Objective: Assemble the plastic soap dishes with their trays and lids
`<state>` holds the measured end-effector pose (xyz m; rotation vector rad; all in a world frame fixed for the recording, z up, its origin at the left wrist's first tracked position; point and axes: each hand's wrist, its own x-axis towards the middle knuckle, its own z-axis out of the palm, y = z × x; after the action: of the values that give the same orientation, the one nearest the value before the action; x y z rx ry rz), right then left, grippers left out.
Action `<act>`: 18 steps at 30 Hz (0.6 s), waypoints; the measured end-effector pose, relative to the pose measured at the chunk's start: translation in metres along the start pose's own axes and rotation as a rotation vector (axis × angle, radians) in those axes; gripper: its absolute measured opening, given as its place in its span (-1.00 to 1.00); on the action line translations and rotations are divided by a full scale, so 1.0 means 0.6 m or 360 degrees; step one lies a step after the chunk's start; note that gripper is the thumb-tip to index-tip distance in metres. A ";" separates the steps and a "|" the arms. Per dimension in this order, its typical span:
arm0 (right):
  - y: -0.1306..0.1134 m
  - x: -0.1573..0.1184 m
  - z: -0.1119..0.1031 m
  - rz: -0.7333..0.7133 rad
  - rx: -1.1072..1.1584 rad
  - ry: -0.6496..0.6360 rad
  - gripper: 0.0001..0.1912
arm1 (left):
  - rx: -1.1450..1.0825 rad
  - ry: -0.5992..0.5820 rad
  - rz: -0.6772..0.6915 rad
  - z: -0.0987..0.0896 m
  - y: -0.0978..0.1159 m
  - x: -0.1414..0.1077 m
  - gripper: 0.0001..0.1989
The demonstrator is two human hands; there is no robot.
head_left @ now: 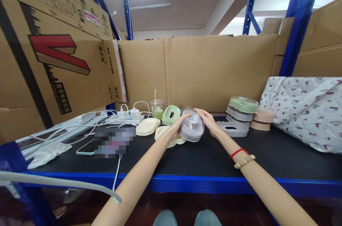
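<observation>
Between my two hands is a grey plastic box with a clear lid, tilted toward me, with a round pale label on its top. My left hand grips its left side. On the upper right edge rest the fingers of my right hand, partly hidden behind the box. Left of it, cream plastic pieces lie on the black tabletop, some of them under my left wrist. A green piece with an oval slot leans just behind my left hand. To the right of my right hand lies a grey wavy-edged piece with a slot.
At right, a green lidded box tops a grey stack beside peach boxes and a quilted patterned cloth. A drink cup with straw, power strip, cables and phone occupy the left. Cardboard walls the back.
</observation>
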<state>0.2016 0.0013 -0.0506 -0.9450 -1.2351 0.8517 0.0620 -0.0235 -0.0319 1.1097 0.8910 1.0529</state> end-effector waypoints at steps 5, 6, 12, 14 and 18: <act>-0.004 -0.002 0.001 0.0084 -0.0069 0.0020 -0.58 | -0.0089 0.0058 -0.0058 0.002 0.001 -0.002 -0.78; -0.005 -0.003 0.001 0.0125 -0.0085 0.0029 -0.58 | -0.0106 0.0073 -0.0052 0.003 0.000 -0.002 -0.78; -0.025 -0.020 0.009 0.0397 -0.0175 -0.0101 -0.44 | -0.0202 0.0386 0.0213 -0.007 -0.008 0.017 -0.73; -0.030 -0.026 0.012 0.0412 -0.0214 -0.0154 -0.39 | -0.0189 0.0389 0.0228 -0.012 -0.011 0.023 -0.71; -0.030 -0.027 0.012 0.0355 -0.0270 -0.0152 -0.38 | -0.0222 0.0335 0.0205 -0.014 -0.015 0.029 -0.68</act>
<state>0.1925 -0.0199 -0.0393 -1.2071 -1.3157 0.9871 0.0607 -0.0055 -0.0436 0.9614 0.9049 1.3369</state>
